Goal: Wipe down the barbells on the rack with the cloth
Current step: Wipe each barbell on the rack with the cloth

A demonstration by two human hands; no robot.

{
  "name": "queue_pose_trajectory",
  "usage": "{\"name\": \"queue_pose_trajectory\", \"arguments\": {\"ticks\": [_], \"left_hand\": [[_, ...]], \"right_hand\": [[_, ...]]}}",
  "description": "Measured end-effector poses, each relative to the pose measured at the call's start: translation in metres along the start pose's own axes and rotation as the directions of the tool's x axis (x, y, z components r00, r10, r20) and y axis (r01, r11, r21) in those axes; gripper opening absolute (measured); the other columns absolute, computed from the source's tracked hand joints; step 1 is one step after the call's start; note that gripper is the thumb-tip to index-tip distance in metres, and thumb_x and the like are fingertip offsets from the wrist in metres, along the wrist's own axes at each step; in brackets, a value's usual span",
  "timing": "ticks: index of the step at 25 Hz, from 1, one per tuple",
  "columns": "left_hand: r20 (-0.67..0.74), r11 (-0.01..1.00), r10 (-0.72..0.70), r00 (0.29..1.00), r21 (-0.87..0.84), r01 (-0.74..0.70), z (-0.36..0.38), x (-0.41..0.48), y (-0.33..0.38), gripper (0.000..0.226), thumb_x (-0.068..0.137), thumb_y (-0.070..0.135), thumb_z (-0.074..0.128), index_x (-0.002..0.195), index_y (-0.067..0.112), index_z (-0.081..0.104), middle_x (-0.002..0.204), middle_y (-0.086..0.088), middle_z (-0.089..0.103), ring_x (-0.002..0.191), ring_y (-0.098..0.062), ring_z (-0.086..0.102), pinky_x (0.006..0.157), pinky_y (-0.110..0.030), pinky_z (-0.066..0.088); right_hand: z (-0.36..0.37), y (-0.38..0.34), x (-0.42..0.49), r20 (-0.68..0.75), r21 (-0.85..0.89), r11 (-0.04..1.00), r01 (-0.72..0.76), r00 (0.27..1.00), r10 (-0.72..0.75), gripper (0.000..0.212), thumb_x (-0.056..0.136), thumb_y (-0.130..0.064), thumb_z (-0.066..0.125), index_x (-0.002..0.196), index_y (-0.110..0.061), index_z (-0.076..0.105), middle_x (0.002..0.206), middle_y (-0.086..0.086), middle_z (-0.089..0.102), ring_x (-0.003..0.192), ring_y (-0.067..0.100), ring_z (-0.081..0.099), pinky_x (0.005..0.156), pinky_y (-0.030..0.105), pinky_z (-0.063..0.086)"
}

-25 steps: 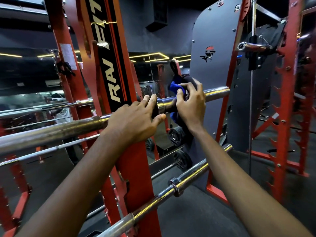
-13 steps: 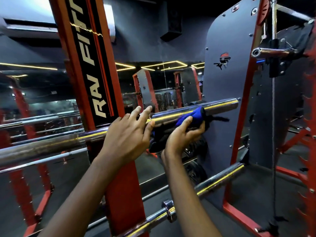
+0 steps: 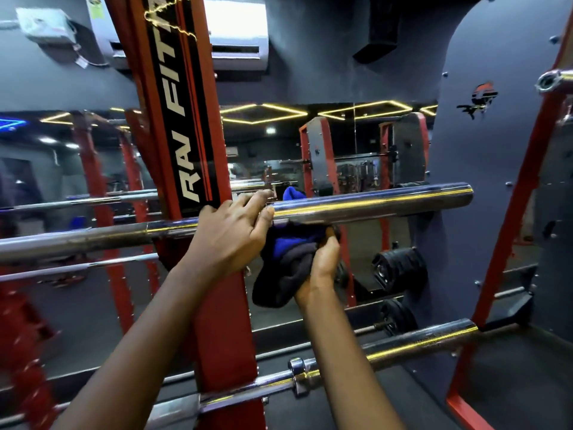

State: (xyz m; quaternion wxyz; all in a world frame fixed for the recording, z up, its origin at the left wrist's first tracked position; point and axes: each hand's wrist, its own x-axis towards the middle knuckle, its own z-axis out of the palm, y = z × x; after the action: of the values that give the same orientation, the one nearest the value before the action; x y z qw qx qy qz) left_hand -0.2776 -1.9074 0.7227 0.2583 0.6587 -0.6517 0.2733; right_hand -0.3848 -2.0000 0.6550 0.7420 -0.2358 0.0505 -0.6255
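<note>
Left hand, right hand: both bare. Forearms bare down to frame's lower edge. Fingernails short on left hand.

A gym: red rack upright, chrome barbells, stacked weight plates, long wall mirror.
</note>
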Motion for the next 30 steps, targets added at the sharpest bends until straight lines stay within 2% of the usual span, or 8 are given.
{"name": "queue_pose_trajectory", "arguments": {"ticks": [3,6,11,14,16,22,27,30], "left_hand": [[0.018,0.999,-0.013,1.000,-0.029,0.013,-0.001,0.003,0.006,0.053,0.098,0.054,0.014,0.141,0.040,0.042,0.148,0.012,0.050,0.129,-0.019,0.050,0.094,-0.041,0.033],[0.057,0.999,-0.040,0.998,-0.031,0.042,-0.001,0.006,0.015,0.038,0.106,0.042,0.025,0.136,0.033,0.047,0.161,0.009,0.032,0.139,-0.020,0.039,0.103,-0.048,0.030],[0.112,0.994,-0.045,0.993,-0.096,0.056,0.000,0.012,0.031,0.039,0.106,0.034,0.025,0.131,0.019,0.051,0.146,-0.002,0.044,0.132,-0.024,0.038,0.103,-0.049,0.027],[0.079,0.996,-0.052,0.996,-0.075,0.058,0.001,0.010,0.030,0.039,0.107,0.037,0.026,0.131,0.020,0.051,0.139,-0.002,0.046,0.127,-0.024,0.041,0.101,-0.047,0.027],[0.071,0.996,-0.056,0.996,-0.062,0.061,0.003,0.007,0.030,0.038,0.107,0.037,0.026,0.128,0.019,0.052,0.135,-0.003,0.047,0.124,-0.024,0.043,0.101,-0.047,0.028],[0.050,0.999,-0.043,0.998,0.010,0.042,-0.001,0.006,0.035,0.040,0.107,0.041,0.023,0.117,0.020,0.055,0.129,-0.003,0.054,0.124,-0.026,0.047,0.103,-0.047,0.031],[-0.008,0.988,0.016,1.000,0.155,-0.015,0.005,0.024,0.048,0.051,0.106,0.040,0.020,0.113,0.017,0.065,0.124,-0.010,0.068,0.125,-0.027,0.053,0.104,-0.044,0.034],[-0.098,0.984,0.087,0.991,0.164,-0.070,0.016,0.020,0.044,0.048,0.103,0.041,0.020,0.101,0.019,0.063,0.106,-0.006,0.073,0.106,-0.027,0.060,0.093,-0.044,0.042]], "right_hand": [[-0.012,-0.008,-0.012,-0.193,-0.169,0.979,0.115,0.970,-0.147,0.042,0.105,-0.044,0.050,0.114,-0.008,0.069,0.109,0.010,0.074,0.092,0.021,0.070,0.092,0.033,0.057],[-0.026,-0.028,-0.029,-0.260,-0.348,0.801,0.487,0.771,-0.582,0.012,0.102,-0.030,0.063,0.108,-0.020,0.068,0.104,0.001,0.068,0.090,0.014,0.066,0.094,0.035,0.056],[-0.024,-0.057,-0.044,0.260,-0.693,0.219,0.687,0.522,-0.813,0.032,0.096,-0.028,0.070,0.127,-0.017,0.068,0.144,0.007,0.043,0.126,0.005,0.051,0.107,0.016,0.043],[-0.014,-0.069,-0.027,0.661,-0.724,-0.357,0.590,0.448,-0.602,0.040,0.094,-0.036,0.067,0.132,-0.024,0.067,0.147,0.002,0.046,0.127,0.020,0.042,0.108,0.032,0.039],[-0.010,-0.084,-0.013,0.724,-0.689,-0.516,0.509,0.460,-0.514,0.040,0.094,-0.032,0.068,0.133,-0.025,0.067,0.147,0.001,0.048,0.124,0.020,0.039,0.105,0.035,0.039],[-0.008,-0.159,0.007,0.470,-0.872,-0.432,0.232,0.643,-0.604,0.044,0.100,-0.037,0.058,0.142,-0.023,0.061,0.162,0.002,0.037,0.139,0.027,0.035,0.115,0.043,0.033],[-0.005,-0.123,-0.010,0.768,-0.592,-0.649,0.479,0.581,-0.271,0.046,0.103,-0.027,0.051,0.149,-0.022,0.054,0.159,0.001,0.040,0.139,0.026,0.038,0.119,0.043,0.036],[-0.016,-0.161,0.004,0.696,-0.710,-0.502,0.494,0.605,-0.388,0.051,0.101,-0.024,0.062,0.151,-0.026,0.050,0.159,-0.001,0.042,0.140,0.021,0.043,0.117,0.041,0.039]]}}
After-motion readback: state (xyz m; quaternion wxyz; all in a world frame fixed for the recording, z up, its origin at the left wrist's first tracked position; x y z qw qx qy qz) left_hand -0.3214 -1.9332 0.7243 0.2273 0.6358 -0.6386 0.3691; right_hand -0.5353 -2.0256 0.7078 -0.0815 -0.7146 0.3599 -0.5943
